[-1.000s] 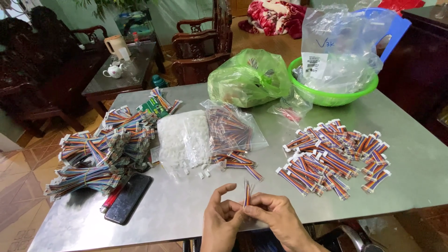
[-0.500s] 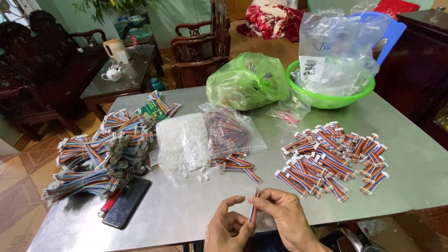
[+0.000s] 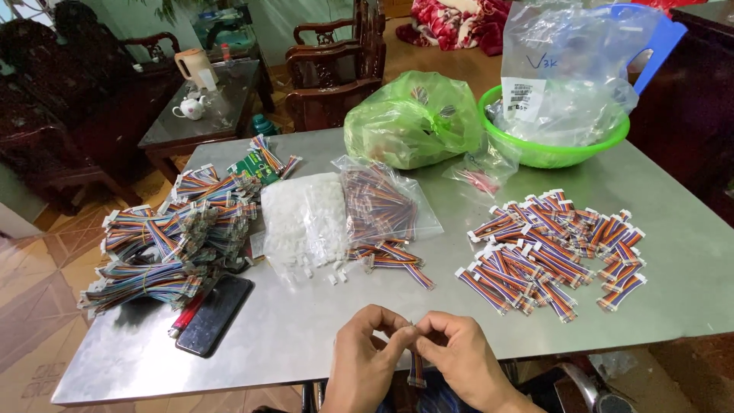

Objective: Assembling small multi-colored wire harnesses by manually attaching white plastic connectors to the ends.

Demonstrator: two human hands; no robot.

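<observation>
At the near edge of the metal surface (image 3: 306,336), the left hand (image 3: 363,367) and the right hand (image 3: 455,359) meet fingertip to fingertip, both pinched shut on one short rainbow ribbon cable (image 3: 416,371). Its top end is hidden between the fingers, and the rest hangs down below the surface edge.

Just beyond the hands lie a few loose ribbon cables (image 3: 394,260), touching the mouth of a clear bag of ribbon cables (image 3: 378,203). Beside that bag on the left sits a clear bag of small white connectors (image 3: 302,222), with a few connectors spilled in front of it. Farther left is a large heap of longer bundled cables (image 3: 172,245), with a black phone (image 3: 215,313) and a red pen (image 3: 186,315) at its near side. A green circuit board (image 3: 256,167) lies at the far end of the heap.

To the right, well apart from the hands, spreads a pile of short ribbon cables with white plugs (image 3: 554,248). At the far side stand a knotted green plastic bag (image 3: 413,118) and a green bowl (image 3: 550,149) holding a big clear bag (image 3: 569,69). A small clear packet (image 3: 478,172) lies between them. Nothing lies between the hands and the loose cables.
</observation>
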